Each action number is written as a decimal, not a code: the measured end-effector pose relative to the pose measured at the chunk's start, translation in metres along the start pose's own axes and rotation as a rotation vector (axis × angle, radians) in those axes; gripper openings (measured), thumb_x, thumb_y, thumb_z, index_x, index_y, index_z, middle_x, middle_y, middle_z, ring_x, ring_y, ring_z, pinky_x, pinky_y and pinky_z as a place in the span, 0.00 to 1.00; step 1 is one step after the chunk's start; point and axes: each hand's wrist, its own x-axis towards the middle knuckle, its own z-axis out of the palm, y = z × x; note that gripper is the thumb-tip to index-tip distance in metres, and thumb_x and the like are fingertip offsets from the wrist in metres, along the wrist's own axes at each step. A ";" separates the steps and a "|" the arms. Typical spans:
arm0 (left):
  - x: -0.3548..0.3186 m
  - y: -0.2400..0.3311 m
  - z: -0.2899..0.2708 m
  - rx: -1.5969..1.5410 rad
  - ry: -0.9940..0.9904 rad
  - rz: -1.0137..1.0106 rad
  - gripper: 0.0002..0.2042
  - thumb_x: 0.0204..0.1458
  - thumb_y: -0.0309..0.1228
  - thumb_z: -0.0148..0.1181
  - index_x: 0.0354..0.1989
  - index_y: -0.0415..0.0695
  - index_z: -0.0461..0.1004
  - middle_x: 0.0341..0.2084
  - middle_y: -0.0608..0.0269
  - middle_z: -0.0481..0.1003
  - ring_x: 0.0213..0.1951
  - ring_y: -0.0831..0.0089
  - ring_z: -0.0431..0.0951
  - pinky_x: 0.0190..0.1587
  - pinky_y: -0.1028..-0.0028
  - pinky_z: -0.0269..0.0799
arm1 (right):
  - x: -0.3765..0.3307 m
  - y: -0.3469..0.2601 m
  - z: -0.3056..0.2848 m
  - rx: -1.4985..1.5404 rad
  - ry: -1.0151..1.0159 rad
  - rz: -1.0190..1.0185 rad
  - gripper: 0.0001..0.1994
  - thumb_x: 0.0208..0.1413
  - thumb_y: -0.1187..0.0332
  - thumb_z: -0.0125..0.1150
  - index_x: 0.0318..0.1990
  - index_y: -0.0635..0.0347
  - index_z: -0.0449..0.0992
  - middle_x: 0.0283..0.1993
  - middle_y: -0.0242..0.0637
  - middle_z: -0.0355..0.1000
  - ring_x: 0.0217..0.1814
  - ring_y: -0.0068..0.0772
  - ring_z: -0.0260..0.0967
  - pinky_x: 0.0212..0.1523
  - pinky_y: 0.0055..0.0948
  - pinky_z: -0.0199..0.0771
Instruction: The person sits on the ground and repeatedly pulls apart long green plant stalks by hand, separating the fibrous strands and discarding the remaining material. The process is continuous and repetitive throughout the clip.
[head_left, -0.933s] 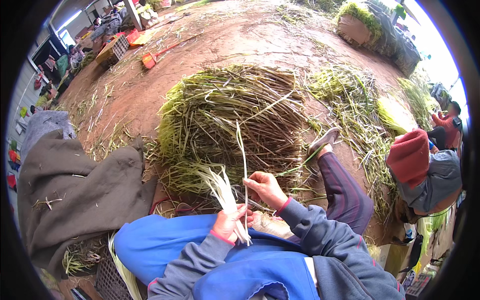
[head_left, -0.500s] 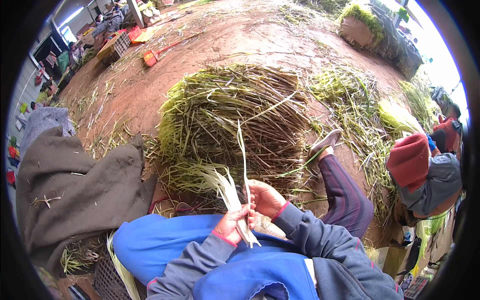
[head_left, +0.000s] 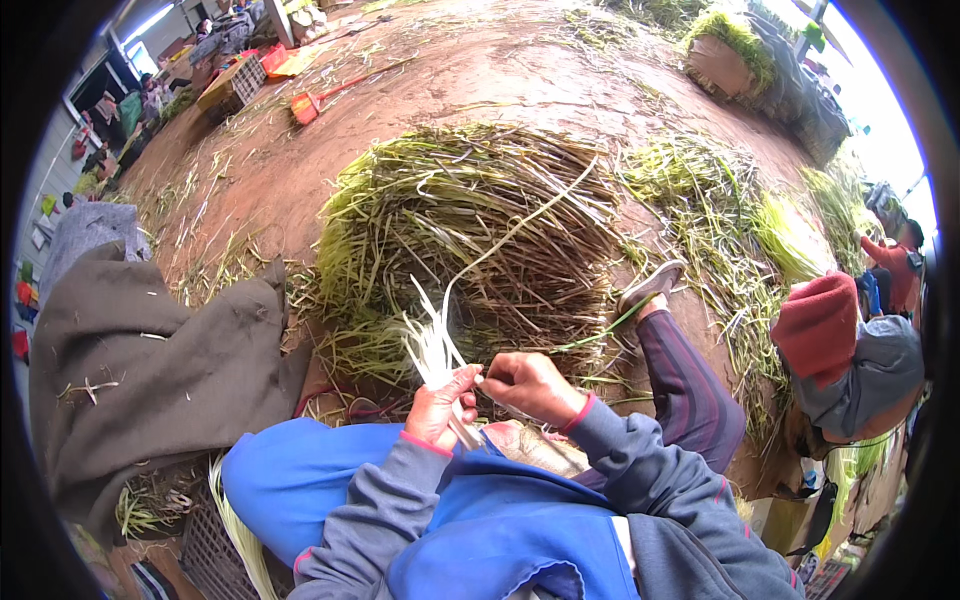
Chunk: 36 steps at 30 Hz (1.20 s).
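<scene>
A small bundle of pale, whitish stalks (head_left: 430, 345) stands tilted in my left hand (head_left: 438, 408), whose fingers are wrapped round it above my blue apron. One long, thin stalk (head_left: 520, 232) rises from the bundle and bends away to the right over a big heap. Close beside the left fingertips, my right hand (head_left: 537, 387) is closed in a pinch; a small pale bit shows at its fingertips, but what it is cannot be made out. The heap of green and brown stalks (head_left: 490, 210) lies on the ground just beyond both hands.
A dark cloth (head_left: 170, 370) is spread at left, by a plastic crate (head_left: 215, 550). A leg in striped trousers (head_left: 685, 385) stretches out at right. Loose stalks (head_left: 710, 220) litter the ground beyond it. Another person (head_left: 895, 265) is at the far right; an orange-red dustpan (head_left: 306, 108) lies far left.
The bundle has tipped more upright and moved slightly left with my left hand. The long stalk now curves right instead of standing straight. My right hand has turned over, knuckles up, and moved slightly right.
</scene>
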 end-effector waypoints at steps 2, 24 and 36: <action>0.001 0.002 -0.002 -0.008 -0.049 0.007 0.09 0.56 0.30 0.60 0.41 0.39 0.75 0.30 0.65 0.75 0.25 0.82 0.70 0.22 0.79 0.64 | -0.003 -0.003 0.012 0.171 -0.072 0.119 0.12 0.55 0.63 0.61 0.33 0.65 0.75 0.24 0.36 0.72 0.25 0.21 0.67 0.27 0.27 0.69; -0.001 0.052 -0.034 -0.168 0.088 0.218 0.10 0.59 0.32 0.56 0.43 0.37 0.73 0.31 0.63 0.74 0.27 0.80 0.70 0.27 0.78 0.68 | -0.108 0.098 -0.091 -0.024 0.116 0.132 0.18 0.57 0.62 0.63 0.50 0.63 0.73 0.38 0.41 0.74 0.39 0.33 0.73 0.40 0.33 0.75; -0.004 0.022 -0.021 -0.178 -0.065 0.194 0.15 0.61 0.36 0.53 0.49 0.40 0.72 0.45 0.60 0.77 0.42 0.76 0.77 0.43 0.73 0.75 | -0.040 0.004 0.016 0.489 0.137 0.110 0.15 0.66 0.61 0.48 0.39 0.65 0.75 0.27 0.29 0.70 0.29 0.17 0.66 0.29 0.19 0.68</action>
